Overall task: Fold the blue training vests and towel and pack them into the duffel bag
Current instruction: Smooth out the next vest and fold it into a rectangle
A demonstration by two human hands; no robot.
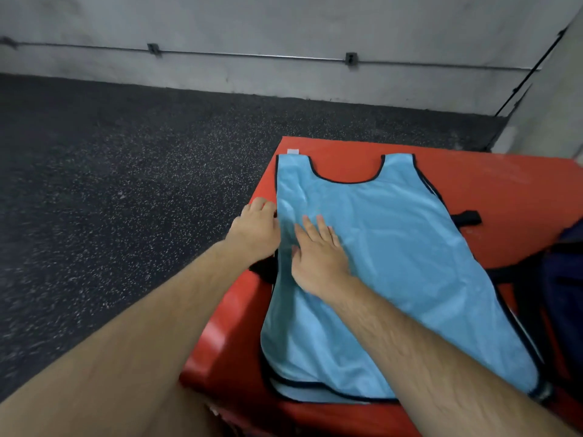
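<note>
A light blue training vest (394,247) with dark trim lies spread flat on a red padded box (489,181), neck hole toward the far side. My left hand (257,228) grips the vest's left edge, its fingers curled at the hem. My right hand (318,253) lies flat on the cloth just beside it, fingers straight. A dark blue duffel bag (564,279) shows partly at the right edge of the view. No towel is in view.
The red box has black strap handles (467,217) on its sides. Dark speckled rubber floor (126,184) spreads to the left and behind. A grey concrete wall (284,33) with a thin pipe runs along the back.
</note>
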